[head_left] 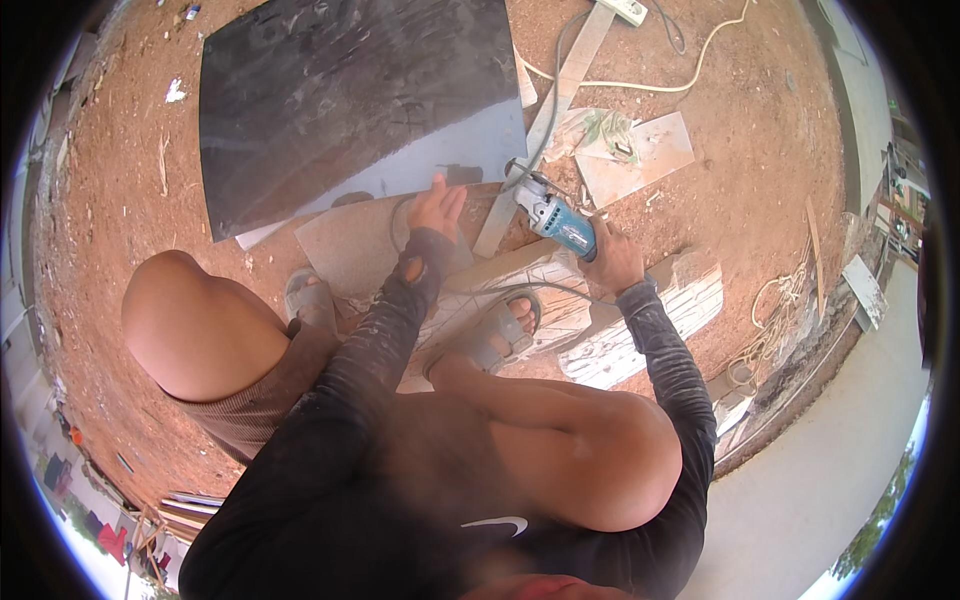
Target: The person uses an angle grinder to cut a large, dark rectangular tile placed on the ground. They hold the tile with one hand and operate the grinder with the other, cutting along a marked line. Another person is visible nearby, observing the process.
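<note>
My right hand (614, 256) is wrapped round the rear of a teal angle grinder (568, 228). The grinder's metal head and disc lie at the near right corner of a large glossy black slab (350, 95); whether the disc touches the slab I cannot tell. My left hand (437, 211) has its fingers stretched out at the slab's near edge and holds nothing. Pale dust coats the slab's upper face, except for a shinier strip along its near right side. Beneath my hands lies a grey-brown board (350, 245).
Pale rough blocks (640, 335) lie by my sandalled feet. A cable (545, 140) runs along a wooden strip (580, 60) to a white power strip (627, 10). A crumpled bag (605, 135) rests on a light tile (655, 160). Tangled rope (775, 325) lies on the reddish dirt at right.
</note>
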Demonstrator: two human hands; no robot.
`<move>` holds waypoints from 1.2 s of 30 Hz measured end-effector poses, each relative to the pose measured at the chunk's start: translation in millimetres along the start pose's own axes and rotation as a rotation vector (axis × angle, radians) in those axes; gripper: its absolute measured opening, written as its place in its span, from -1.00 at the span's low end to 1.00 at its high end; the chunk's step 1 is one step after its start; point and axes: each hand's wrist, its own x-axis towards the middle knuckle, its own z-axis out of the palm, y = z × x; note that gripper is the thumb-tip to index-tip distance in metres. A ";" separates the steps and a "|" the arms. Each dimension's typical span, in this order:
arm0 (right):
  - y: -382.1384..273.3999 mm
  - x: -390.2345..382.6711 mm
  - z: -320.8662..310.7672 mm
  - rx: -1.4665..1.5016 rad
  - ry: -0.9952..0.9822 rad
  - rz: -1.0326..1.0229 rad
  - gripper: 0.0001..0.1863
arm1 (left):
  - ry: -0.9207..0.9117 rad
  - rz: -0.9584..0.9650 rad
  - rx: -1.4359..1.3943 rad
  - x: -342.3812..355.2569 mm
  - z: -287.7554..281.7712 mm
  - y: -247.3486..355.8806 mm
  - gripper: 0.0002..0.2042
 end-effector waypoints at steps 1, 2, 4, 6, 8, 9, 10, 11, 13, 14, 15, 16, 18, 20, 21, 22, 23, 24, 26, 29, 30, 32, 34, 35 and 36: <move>-0.3 0.0 -0.2 0.000 -0.002 0.002 -0.35 | -0.003 -0.003 0.000 -0.1 0.1 0.3 -0.39; -0.6 0.0 -0.5 0.000 -0.004 0.004 -0.35 | 0.001 -0.003 0.003 -0.4 0.3 0.2 -0.39; 0.2 -0.2 0.5 0.000 -0.003 0.011 -0.34 | 0.009 -0.002 0.008 -0.6 -0.3 -0.6 -0.40; 2.5 -0.5 4.1 -0.001 0.002 0.022 -0.32 | -0.003 -0.005 0.004 0.7 -1.8 -0.9 -0.41; 2.5 -0.7 4.1 0.001 0.008 0.020 -0.31 | 0.005 -0.005 0.003 -0.7 0.0 0.0 -0.42; 2.5 -1.0 4.1 0.002 0.011 0.019 -0.31 | 0.017 -0.004 0.003 -1.5 1.2 -0.3 -0.42; 2.4 -1.6 4.3 -0.001 0.012 0.021 -0.31 | 0.029 -0.002 0.003 -1.6 1.5 -0.5 -0.43; 2.2 -2.4 4.7 -0.004 0.014 0.022 -0.31 | 0.024 0.001 0.003 -1.7 1.6 -0.2 -0.43; 3.0 -3.4 5.7 0.002 0.024 0.012 -0.31 | 0.014 0.004 0.002 -1.8 1.5 -0.6 -0.43; 3.9 -4.0 6.3 0.011 0.033 0.002 -0.31 | 0.015 0.007 0.001 -1.7 1.6 -1.1 -0.43; 5.0 -4.7 6.8 0.021 0.043 -0.009 -0.31 | 0.015 0.009 0.000 -1.5 1.7 -1.7 -0.43; 3.2 -4.5 6.1 0.017 0.034 -0.003 -0.32 | 0.017 0.014 0.000 -1.1 0.8 -1.7 -0.43; -0.4 -4.0 4.6 0.011 0.016 0.008 -0.34 | 0.025 0.014 -0.001 0.2 -0.6 -1.7 -0.44; -1.2 -4.0 3.5 0.004 0.015 0.005 -0.36 | 0.029 0.014 -0.002 1.7 -1.2 -2.5 -0.45; -1.7 -4.0 3.0 0.000 0.014 0.004 -0.38 | 0.031 0.015 -0.003 2.2 -1.7 -2.8 -0.45; -2.0 -4.1 2.5 -0.001 0.017 0.007 -0.38 | 0.032 0.015 -0.003 1.9 -0.8 -2.8 -0.46; -2.4 -4.1 2.2 -0.003 0.019 0.010 -0.39 | 0.027 0.015 -0.004 1.3 -0.1 -2.8 -0.46; -2.8 -4.2 1.8 -0.004 0.022 0.013 -0.39 | 0.021 0.016 -0.005 0.4 0.3 -2.9 -0.46; -5.2 -4.0 0.6 -0.003 0.022 0.019 -0.39 | 0.013 0.018 -0.003 -0.2 0.2 -2.2 -0.45; -5.7 -3.4 0.5 0.002 0.011 0.031 -0.39 | 0.013 0.020 -0.003 -0.5 0.7 -2.1 -0.44; -5.5 -3.1 0.5 0.004 0.006 0.036 -0.39 | 0.020 0.021 -0.005 -0.6 1.3 -2.7 -0.44; -4.1 -3.3 2.4 0.004 0.001 0.041 -0.39 | 0.028 0.020 -0.009 -0.2 1.6 -3.4 -0.43; -4.5 -3.7 2.4 0.007 -0.001 0.045 -0.38 | 0.031 0.017 -0.013 0.8 0.9 -3.4 -0.43; -5.7 -3.7 1.7 0.011 -0.002 0.046 -0.38 | 0.034 0.014 -0.015 1.4 0.0 -3.3 -0.43; -6.9 -3.7 0.9 0.014 -0.002 0.048 -0.38 | 0.037 0.011 -0.017 2.0 -0.9 -3.2 -0.43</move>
